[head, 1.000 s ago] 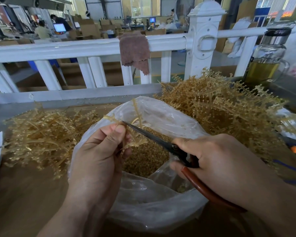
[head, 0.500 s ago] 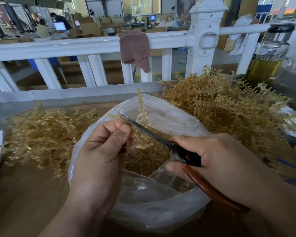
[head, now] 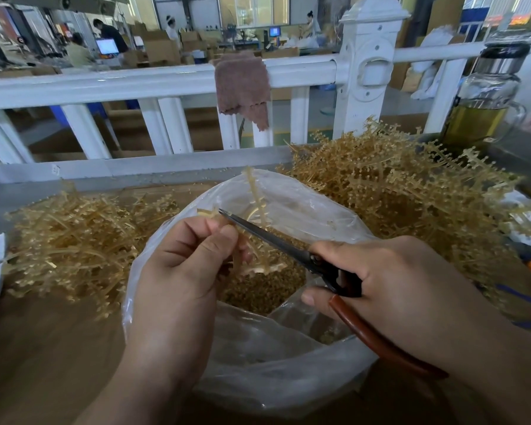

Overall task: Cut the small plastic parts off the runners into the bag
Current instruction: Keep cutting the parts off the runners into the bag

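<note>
Runner: one amber sprue (head: 256, 194), upright over the mouth of the bag, its lower branches splayed just above the loose parts.
Left hand: (head: 181, 271) pinches the runner between thumb and curled fingers, near its middle.
Scissors: black blades (head: 273, 239), red-brown handle; the tip lies against the runner beside the left thumb. The blades look nearly together, but motion blur hides whether a part sits between them.
Right hand: (head: 405, 289) wrapped round the scissor handles, over the bag's right rim.
Cut parts: a heap of small brown pieces (head: 258, 297) at the bottom of the bag, directly under the runner.
Bag: clear plastic (head: 288, 372), mouth open, standing on the brown table between the two piles.
Right pile: runners (head: 396, 191) with parts on them, apparently the stock to be done.
Left pile: barer runners (head: 74, 240), apparently the stripped ones.
Step in hand: snipping parts off the held runner, mid-run.
Next move calls for: opening the blades, setting them at the next gate close to the stem, and keeping the runner above the bag's mouth so the piece falls in.
</note>
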